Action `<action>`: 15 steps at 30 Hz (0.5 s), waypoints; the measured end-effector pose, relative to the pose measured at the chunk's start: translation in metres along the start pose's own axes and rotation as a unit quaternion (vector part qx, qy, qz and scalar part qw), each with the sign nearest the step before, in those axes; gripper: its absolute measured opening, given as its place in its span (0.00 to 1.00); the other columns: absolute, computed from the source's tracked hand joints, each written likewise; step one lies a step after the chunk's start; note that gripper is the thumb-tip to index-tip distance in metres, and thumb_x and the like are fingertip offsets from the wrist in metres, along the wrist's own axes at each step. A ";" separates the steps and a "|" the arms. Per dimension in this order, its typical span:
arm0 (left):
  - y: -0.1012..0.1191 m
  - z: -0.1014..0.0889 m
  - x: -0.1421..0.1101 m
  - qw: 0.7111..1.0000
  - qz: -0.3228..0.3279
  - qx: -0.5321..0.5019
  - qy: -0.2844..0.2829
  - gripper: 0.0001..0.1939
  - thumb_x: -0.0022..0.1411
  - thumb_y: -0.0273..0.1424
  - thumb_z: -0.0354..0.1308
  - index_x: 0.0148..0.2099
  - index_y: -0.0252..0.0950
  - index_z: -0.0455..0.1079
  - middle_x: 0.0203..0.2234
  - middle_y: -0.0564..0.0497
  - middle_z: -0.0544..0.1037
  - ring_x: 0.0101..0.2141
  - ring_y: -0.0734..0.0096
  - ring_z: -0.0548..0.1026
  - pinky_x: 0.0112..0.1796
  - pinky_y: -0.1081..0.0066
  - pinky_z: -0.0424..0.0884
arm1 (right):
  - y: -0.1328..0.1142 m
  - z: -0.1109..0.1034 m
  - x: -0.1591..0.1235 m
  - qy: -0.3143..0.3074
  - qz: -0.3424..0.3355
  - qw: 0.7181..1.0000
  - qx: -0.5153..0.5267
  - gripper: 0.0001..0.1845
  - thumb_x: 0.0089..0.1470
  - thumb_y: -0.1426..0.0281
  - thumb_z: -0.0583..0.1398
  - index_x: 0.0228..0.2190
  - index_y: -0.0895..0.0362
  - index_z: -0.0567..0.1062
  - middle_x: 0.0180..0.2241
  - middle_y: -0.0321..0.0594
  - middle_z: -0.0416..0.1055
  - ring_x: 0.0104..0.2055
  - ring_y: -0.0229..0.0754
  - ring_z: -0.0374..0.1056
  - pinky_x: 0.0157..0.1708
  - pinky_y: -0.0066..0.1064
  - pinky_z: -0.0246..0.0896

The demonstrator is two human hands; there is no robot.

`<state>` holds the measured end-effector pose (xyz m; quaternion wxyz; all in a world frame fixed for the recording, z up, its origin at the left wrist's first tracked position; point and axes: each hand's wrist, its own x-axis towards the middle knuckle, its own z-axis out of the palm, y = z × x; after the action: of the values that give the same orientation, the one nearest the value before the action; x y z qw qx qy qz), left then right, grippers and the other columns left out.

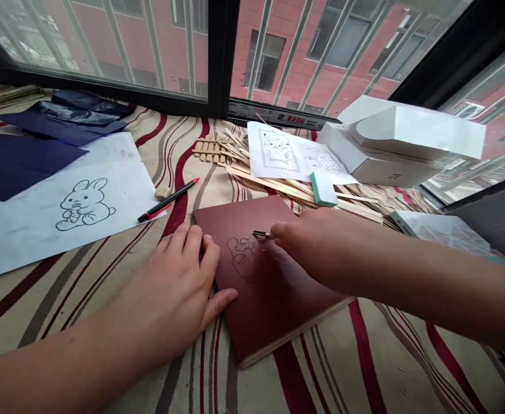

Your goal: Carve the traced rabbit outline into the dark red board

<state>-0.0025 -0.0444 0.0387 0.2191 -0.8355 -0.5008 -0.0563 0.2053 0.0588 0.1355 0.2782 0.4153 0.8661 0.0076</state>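
The maroon board (pixel 269 322) lies right of our left hand (pixel 187 276), which rests loosely spread along its left edge; our right hand (pixel 301 236) pinches a carving tool (pixel 262 234) — long axis pointing left, tip just beside the rabbit outline (pixel 240 253).

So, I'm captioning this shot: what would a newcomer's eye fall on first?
Probably the dark red board in the middle, bearing a line drawing, with the left hand at its left edge and the right hand holding a slim tool beside the drawing. Next, perhaps, the bold rabbit picture on white paper at left, then the white box at upper right.
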 end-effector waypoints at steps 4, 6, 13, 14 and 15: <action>0.000 0.002 0.000 1.000 0.001 -0.003 0.016 0.32 0.70 0.48 0.62 0.51 0.18 0.80 0.46 0.18 0.83 0.48 0.28 0.83 0.44 0.44 0.84 | 0.019 0.017 -0.001 0.089 -0.015 0.976 0.199 0.18 0.73 0.62 0.55 0.54 0.50 0.82 0.41 0.43 0.85 0.41 0.49 0.79 0.35 0.34 0.61; 0.000 0.003 0.000 1.000 0.004 -0.001 0.025 0.31 0.69 0.48 0.62 0.51 0.18 0.80 0.46 0.17 0.83 0.47 0.28 0.83 0.44 0.43 0.84 | 0.032 0.023 -0.005 0.117 -0.013 0.960 0.253 0.22 0.70 0.63 0.59 0.61 0.49 0.76 0.42 0.40 0.86 0.41 0.47 0.79 0.35 0.32 0.62; -0.004 0.005 -0.002 0.999 0.029 0.003 0.038 0.29 0.72 0.44 0.56 0.52 0.17 0.79 0.45 0.17 0.83 0.47 0.26 0.82 0.42 0.43 0.83 | 0.050 0.039 -0.006 0.171 -0.090 0.966 0.174 0.19 0.70 0.65 0.58 0.53 0.50 0.86 0.36 0.40 0.86 0.31 0.42 0.74 0.32 0.32 0.55; -0.004 0.005 -0.002 0.999 0.032 0.004 0.040 0.29 0.72 0.43 0.56 0.52 0.17 0.79 0.45 0.17 0.83 0.47 0.26 0.82 0.42 0.44 0.83 | 0.050 0.041 -0.005 0.176 -0.094 0.967 0.158 0.20 0.70 0.65 0.59 0.56 0.49 0.86 0.35 0.40 0.86 0.30 0.41 0.73 0.31 0.32 0.54; -0.004 0.005 -0.001 0.999 0.033 0.005 0.042 0.29 0.72 0.44 0.56 0.51 0.17 0.79 0.44 0.18 0.83 0.47 0.27 0.82 0.41 0.44 0.83 | 0.049 0.042 -0.004 0.180 -0.096 0.967 0.150 0.22 0.70 0.65 0.59 0.58 0.47 0.85 0.35 0.40 0.86 0.29 0.41 0.73 0.30 0.31 0.53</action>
<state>-0.0073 -0.0417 0.0350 0.2455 -0.8473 -0.4637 -0.0818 0.2635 0.0789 0.1136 0.0517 0.3586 0.9291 -0.0746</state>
